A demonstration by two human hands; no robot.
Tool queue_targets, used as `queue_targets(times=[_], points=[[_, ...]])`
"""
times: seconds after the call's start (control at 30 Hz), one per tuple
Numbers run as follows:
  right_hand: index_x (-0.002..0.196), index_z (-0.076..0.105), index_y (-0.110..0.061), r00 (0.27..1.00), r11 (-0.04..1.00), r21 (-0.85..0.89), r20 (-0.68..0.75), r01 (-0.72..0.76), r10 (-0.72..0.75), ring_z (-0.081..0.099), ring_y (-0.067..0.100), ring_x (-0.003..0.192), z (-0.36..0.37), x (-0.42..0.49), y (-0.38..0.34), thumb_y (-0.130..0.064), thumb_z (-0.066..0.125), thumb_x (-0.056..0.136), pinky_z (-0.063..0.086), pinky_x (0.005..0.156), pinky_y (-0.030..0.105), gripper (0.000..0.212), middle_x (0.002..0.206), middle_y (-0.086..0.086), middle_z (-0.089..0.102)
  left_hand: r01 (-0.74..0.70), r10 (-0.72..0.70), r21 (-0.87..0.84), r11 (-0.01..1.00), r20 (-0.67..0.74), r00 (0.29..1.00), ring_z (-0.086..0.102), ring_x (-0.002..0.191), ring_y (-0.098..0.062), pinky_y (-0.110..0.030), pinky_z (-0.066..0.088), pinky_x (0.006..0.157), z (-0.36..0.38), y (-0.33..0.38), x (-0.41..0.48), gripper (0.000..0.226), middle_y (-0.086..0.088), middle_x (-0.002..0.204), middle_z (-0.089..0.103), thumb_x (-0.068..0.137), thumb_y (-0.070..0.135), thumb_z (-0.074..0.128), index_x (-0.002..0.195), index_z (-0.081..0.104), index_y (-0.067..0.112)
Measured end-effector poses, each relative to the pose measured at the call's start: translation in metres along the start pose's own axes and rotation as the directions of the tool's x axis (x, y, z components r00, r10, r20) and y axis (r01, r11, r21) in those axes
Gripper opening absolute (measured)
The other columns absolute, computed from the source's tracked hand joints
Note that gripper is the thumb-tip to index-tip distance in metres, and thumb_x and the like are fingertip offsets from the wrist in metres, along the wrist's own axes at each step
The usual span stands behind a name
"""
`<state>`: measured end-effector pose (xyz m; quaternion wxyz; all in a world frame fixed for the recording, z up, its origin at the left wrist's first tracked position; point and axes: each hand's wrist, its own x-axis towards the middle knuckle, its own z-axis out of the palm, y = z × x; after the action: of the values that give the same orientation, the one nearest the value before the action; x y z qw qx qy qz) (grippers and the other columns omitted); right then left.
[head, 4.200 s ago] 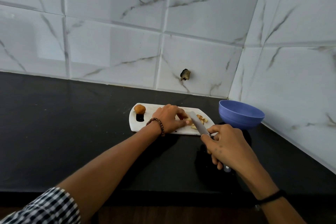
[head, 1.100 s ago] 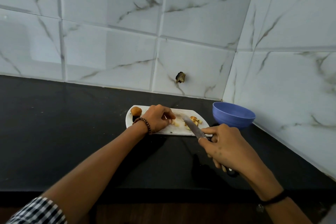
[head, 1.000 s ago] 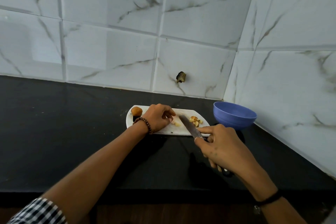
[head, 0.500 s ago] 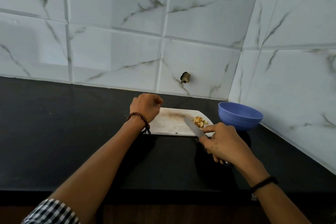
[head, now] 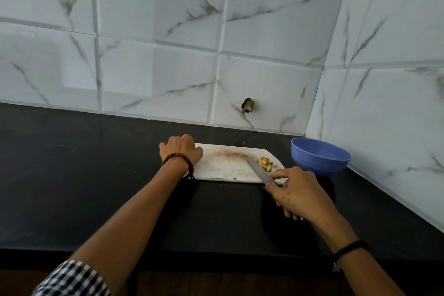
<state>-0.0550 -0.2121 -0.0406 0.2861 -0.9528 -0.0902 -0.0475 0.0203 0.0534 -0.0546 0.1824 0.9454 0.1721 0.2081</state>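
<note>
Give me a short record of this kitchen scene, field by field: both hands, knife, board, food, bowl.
left hand: curled over the left end of the cutting board; whether it holds anything is hidden
right hand: grips the knife
knife: blade tip on the board, beside the cut pieces
cut pieces: small pile at the board's right end
bowl: blue, on the black counter, right of the board

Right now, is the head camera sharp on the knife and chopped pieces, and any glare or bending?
Head view: the knife blade reads clearly, the chopped pieces are soft and small; head view, pale sheen on the wall tiles at left, no harsh glare; head view, the wide lens bows the tile lines; the counter swallows shadows.
</note>
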Motion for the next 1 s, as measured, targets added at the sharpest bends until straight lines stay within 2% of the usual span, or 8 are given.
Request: queue_targets(times=[0.13,0.27,0.37,0.47,0.53,0.6,0.8,1.0], points=[[0.141,0.055,-0.03,0.999,1.0,0.016,-0.035,0.014,-0.013,0.063,0.008,0.044,0.001,-0.002,0.002,-0.034,0.066,0.094,0.055,0.048,0.023,0.048,0.078,0.001,0.071,0.01,-0.009,-0.039,0.999,0.016,1.0,0.061,0.096,-0.025,-0.038,0.05,0.086,0.0,0.0,0.001,0.022,-0.004,0.094,0.068,0.086,0.034,0.057,0.097,0.066,0.016],[0.14,0.056,-0.03,0.996,0.998,0.049,-0.078,0.045,-0.041,0.062,0.009,0.042,0.001,-0.006,-0.003,-0.033,0.065,0.094,0.052,0.045,0.022,0.046,0.069,0.0,0.07,-0.034,0.029,-0.197,0.98,-0.028,0.999,0.066,0.075,-0.019,-0.03,0.053,0.064,-0.003,0.002,0.0,0.028,-0.002,0.076,0.069,0.081,0.043,0.071,0.081,0.071,0.015],[0.137,0.059,-0.03,0.988,0.992,0.097,-0.136,0.086,-0.072,0.061,0.008,0.04,0.003,-0.006,-0.008,-0.033,0.065,0.095,0.048,0.041,0.02,0.043,0.063,0.0,0.071,-0.194,0.205,-0.413,0.89,-0.018,0.979,0.063,0.077,-0.007,-0.023,0.051,0.071,-0.005,0.008,-0.007,0.035,0.006,0.079,0.069,0.073,0.052,0.077,0.08,0.073,0.019],[0.136,0.06,-0.029,0.979,0.981,0.161,-0.189,0.105,-0.073,0.06,0.007,0.039,0.007,-0.003,-0.012,-0.033,0.066,0.094,0.044,0.04,0.016,0.042,0.069,0.0,0.071,-0.301,0.381,-0.454,0.839,0.095,0.92,0.062,0.085,0.002,-0.014,0.048,0.081,-0.003,0.016,-0.013,0.036,0.011,0.087,0.071,0.069,0.048,0.082,0.094,0.075,0.024],[0.137,0.059,-0.029,0.979,0.977,0.188,-0.195,0.1,-0.063,0.062,0.008,0.041,0.01,-0.002,-0.014,-0.033,0.067,0.094,0.046,0.041,0.017,0.044,0.074,0.0,0.071,-0.329,0.441,-0.466,0.821,0.154,0.884,0.062,0.081,0.01,-0.002,0.043,0.076,-0.001,0.017,-0.015,0.037,0.014,0.086,0.072,0.069,0.04,0.084,0.1,0.074,0.024],[0.14,0.057,-0.029,0.982,0.976,0.196,-0.179,0.095,-0.059,0.063,0.008,0.042,0.012,-0.001,-0.014,-0.033,0.066,0.094,0.047,0.042,0.017,0.046,0.076,0.0,0.071,-0.318,0.469,-0.519,0.793,0.189,0.863,0.062,0.079,0.015,0.002,0.041,0.07,-0.002,0.017,-0.014,0.038,0.016,0.084,0.073,0.068,0.037,0.085,0.102,0.074,0.024],[0.139,0.056,-0.03,0.991,0.969,0.232,-0.119,0.088,-0.062,0.062,0.008,0.042,0.015,-0.003,-0.018,-0.033,0.065,0.095,0.051,0.044,0.021,0.045,0.072,0.0,0.072,-0.293,0.513,-0.562,0.773,0.283,0.811,0.063,0.096,0.008,-0.03,0.041,0.106,-0.007,0.009,-0.007,0.036,0.02,0.096,0.073,0.07,0.04,0.083,0.105,0.072,0.037],[0.137,0.055,-0.03,0.997,0.963,0.263,-0.073,0.053,-0.035,0.059,0.006,0.042,0.017,-0.004,-0.023,-0.035,0.064,0.095,0.048,0.043,0.02,0.043,0.073,-0.001,0.072,-0.271,0.514,-0.585,0.764,0.297,0.805,0.064,0.097,0.003,-0.032,0.044,0.105,-0.011,0.01,-0.009,0.04,0.015,0.097,0.073,0.064,0.03,0.089,0.1,0.074,0.03]])
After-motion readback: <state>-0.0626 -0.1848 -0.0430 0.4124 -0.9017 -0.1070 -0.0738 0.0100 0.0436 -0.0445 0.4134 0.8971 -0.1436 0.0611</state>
